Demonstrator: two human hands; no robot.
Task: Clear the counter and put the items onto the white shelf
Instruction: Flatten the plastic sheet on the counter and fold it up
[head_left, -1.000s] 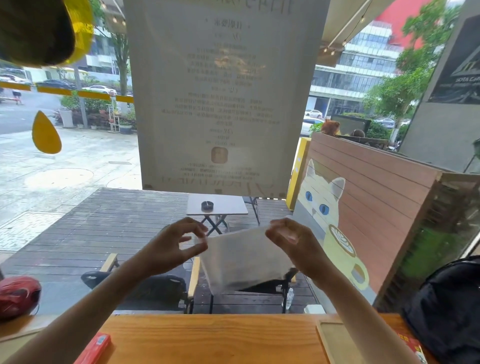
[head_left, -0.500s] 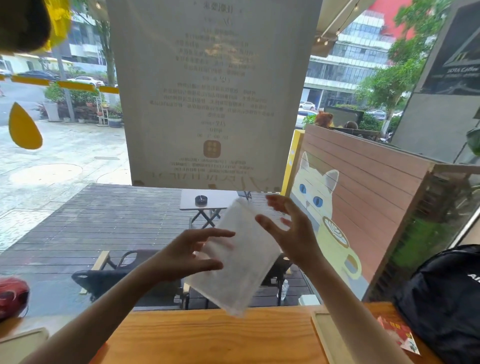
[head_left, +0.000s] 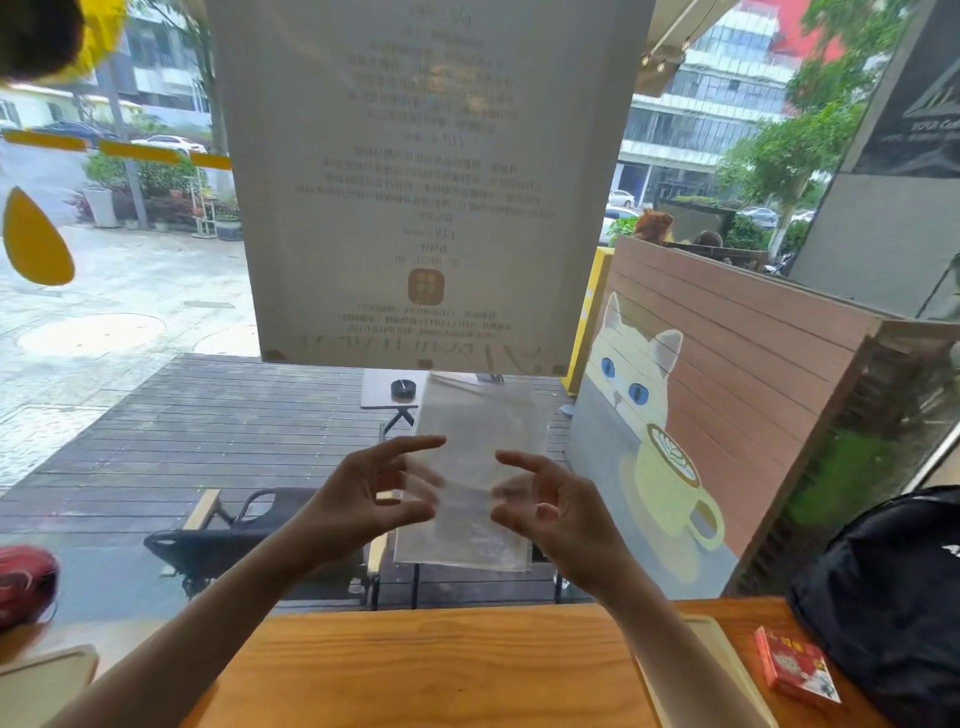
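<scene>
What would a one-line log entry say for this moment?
held: translucent bag upright above wooden counter | left hand: pinching bag | right hand: pinching bag | on counter: red box

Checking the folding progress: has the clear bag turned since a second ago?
Yes. The clear bag has turned from lying wide to standing tall; its top edge now nearly reaches the bottom of the poster on the window.

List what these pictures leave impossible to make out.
- White shelf: nowhere in the head view.
- Translucent sheet: motion blur hides how left hand and right hand grip it.
- Red pack: print too small.
- Red object: cut by the left edge, blurred.
</scene>
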